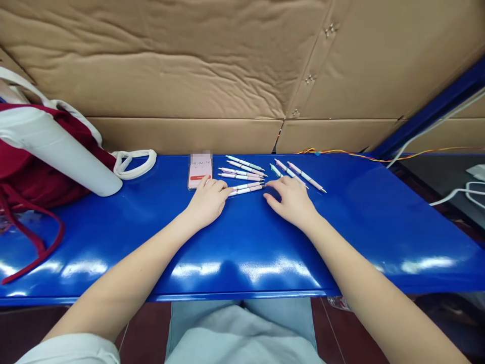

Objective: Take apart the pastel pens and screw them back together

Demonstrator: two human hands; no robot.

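Observation:
My left hand rests on the blue table, its fingers stretched forward beside a phone. Its thumb and index finger touch the left ends of two white-and-pink pens. At the other ends of these pens is my right hand, thumb and index finger apart and nothing gripped. Just behind lie several more pens, roughly parallel, some with green parts and some with pink. Another small group of pens lies slanted at the right hand's fingertips, partly hidden by them.
A dark red bag with white straps and a white cylinder occupies the table's left side. Cardboard walls the back. Coloured wires run along the rear edge; white cables lie at the right.

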